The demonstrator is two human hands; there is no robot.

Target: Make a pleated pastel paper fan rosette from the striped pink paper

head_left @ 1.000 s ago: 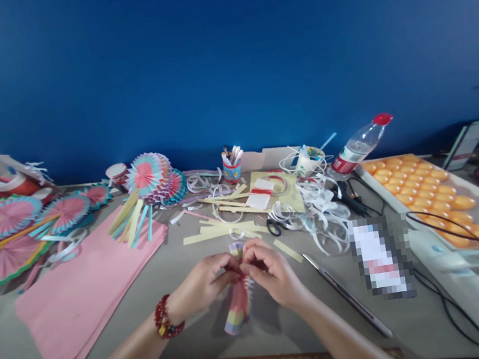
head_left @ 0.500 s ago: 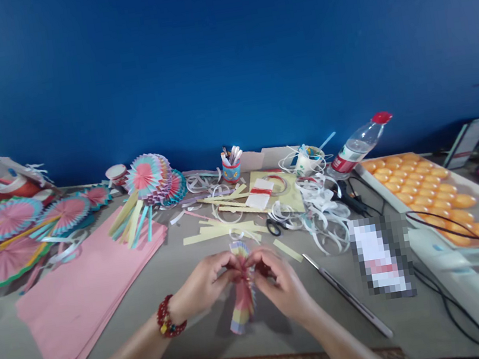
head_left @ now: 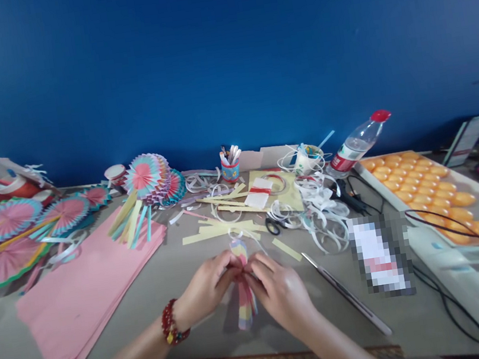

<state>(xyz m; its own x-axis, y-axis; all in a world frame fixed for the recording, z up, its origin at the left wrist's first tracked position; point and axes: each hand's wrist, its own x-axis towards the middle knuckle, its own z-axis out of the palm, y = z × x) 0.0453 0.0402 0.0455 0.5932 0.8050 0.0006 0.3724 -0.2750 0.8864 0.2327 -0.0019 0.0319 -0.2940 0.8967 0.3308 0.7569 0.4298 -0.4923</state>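
Left hand: the left hand, a red beaded bracelet at its wrist, has its fingertips pinched on the folded paper.
Right hand: the right hand pinches the same piece from the other side, its fingertips meeting the left's.
Folded paper: the folded paper, pleated in pink, yellow and lilac, is held at its middle between both hands, one end pointing away from the person and the other toward them.
Just beyond the hands: pale yellow strips and scissors.
Right of the hands: a slim metal tool, then a tray of orange rounded objects.
Left of the hands: stacked pink sheets, with pleated paper fans beyond.
Farther ahead: a pen cup, curled white strips and a tilted red-capped bottle before a blue wall.
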